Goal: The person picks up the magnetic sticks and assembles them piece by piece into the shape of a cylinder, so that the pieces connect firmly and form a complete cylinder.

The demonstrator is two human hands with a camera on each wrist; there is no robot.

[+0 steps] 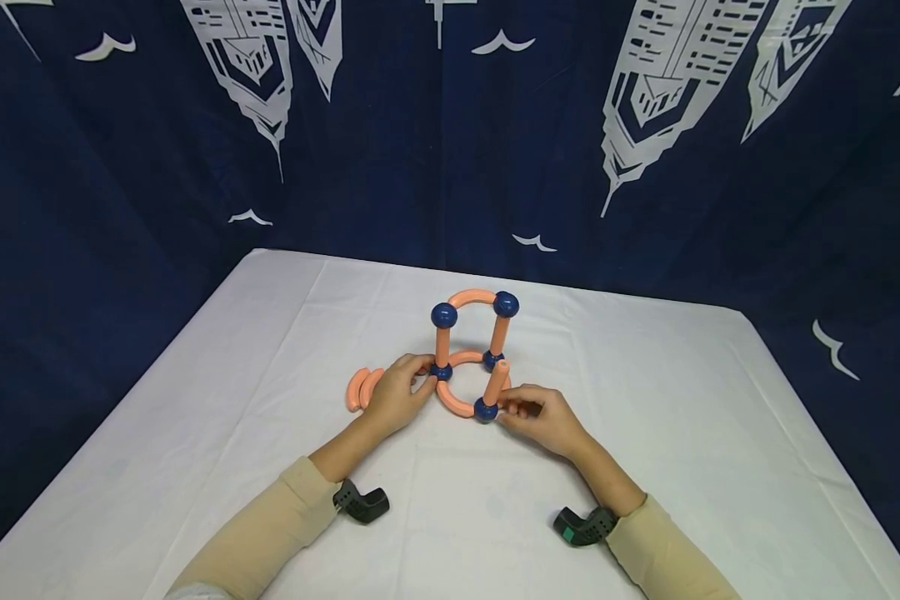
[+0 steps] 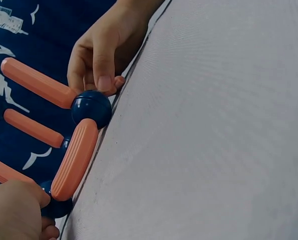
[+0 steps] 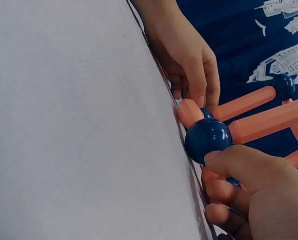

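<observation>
A frame of orange sticks and blue balls stands on the table. Curved orange sticks (image 1: 453, 403) form its round base, with blue balls at the joints. Two straight uprights (image 1: 442, 346) carry blue balls (image 1: 444, 315), linked by a curved stick (image 1: 472, 296). A third upright stick (image 1: 497, 383) has a bare top end. My left hand (image 1: 401, 392) pinches the left base ball (image 2: 58, 206) between thumb and fingers. At the near base ball (image 3: 208, 141), my right hand (image 1: 547, 421) grips with thumb on its side and fingers curled beneath.
Two loose curved orange sticks (image 1: 356, 389) lie side by side, left of the frame and partly behind my left hand. A white cloth (image 1: 645, 400) covers the table. Beyond its far edge hangs a dark blue curtain (image 1: 450, 167) with white building prints.
</observation>
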